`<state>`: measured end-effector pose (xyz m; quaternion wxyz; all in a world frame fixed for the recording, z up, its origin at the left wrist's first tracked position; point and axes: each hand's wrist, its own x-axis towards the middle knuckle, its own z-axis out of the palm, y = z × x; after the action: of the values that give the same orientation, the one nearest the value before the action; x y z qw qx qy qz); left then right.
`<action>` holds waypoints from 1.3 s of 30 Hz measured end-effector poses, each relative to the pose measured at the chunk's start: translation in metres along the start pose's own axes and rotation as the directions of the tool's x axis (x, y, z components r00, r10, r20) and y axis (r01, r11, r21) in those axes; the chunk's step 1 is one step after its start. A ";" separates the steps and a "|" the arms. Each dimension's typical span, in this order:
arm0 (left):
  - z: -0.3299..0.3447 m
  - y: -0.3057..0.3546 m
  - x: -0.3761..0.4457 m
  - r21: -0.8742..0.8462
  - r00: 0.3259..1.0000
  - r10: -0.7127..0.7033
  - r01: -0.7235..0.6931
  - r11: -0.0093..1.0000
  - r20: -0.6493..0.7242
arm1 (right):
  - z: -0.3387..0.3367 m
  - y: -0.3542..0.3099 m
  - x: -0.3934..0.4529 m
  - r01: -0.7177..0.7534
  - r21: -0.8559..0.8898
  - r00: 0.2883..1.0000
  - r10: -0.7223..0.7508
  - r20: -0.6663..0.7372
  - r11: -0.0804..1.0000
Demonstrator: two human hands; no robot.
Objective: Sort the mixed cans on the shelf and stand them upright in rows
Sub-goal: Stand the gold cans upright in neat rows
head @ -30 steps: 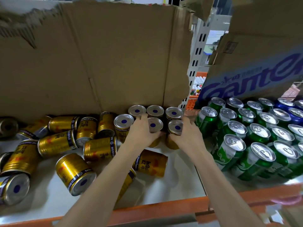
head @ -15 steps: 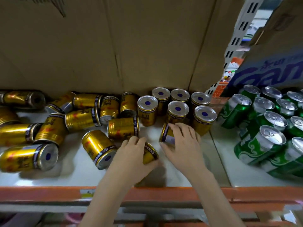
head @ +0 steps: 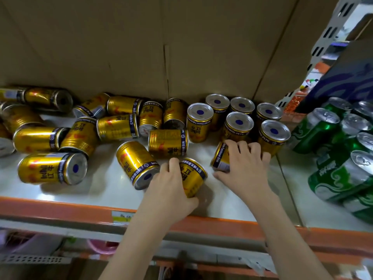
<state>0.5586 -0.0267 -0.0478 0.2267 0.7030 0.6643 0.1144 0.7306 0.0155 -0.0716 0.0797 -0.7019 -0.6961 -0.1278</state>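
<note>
left hand (head: 171,190) grips a toppled gold tin can (head: 193,176) at the white shelf (head: 101,190) front | right hand (head: 244,168) grips another lying gold can (head: 221,158) below six upright gold cans (head: 239,120)

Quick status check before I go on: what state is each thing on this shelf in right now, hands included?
Left hand: grip on a gold can lying on its side.
Right hand: grip on another gold can, tipped over.
Standing gold cans: six upright, in rows.
Loose gold cans: lying on their sides, unsorted.
Green cans: leaning, grouped at right.
</note>
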 end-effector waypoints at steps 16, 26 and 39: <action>0.016 0.053 0.001 0.007 0.952 0.124 -0.127 0.992 -0.280 | -0.025 0.064 -0.038 -0.076 0.629 0.989 0.141 -0.054 0.774; 0.055 0.098 0.041 -0.407 0.963 0.116 -0.211 0.889 -0.244 | -0.022 0.097 -0.052 -0.256 0.649 0.960 0.266 0.084 0.717; 0.010 0.047 0.001 -0.060 0.913 0.097 -0.131 0.990 -0.396 | -0.046 0.034 -0.041 0.107 0.455 0.929 0.073 -0.362 0.884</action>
<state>0.6047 -0.0278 -0.0341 0.1120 0.6932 0.6484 0.2940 0.7610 -0.0377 -0.0371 0.3742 -0.6190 -0.6850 -0.0867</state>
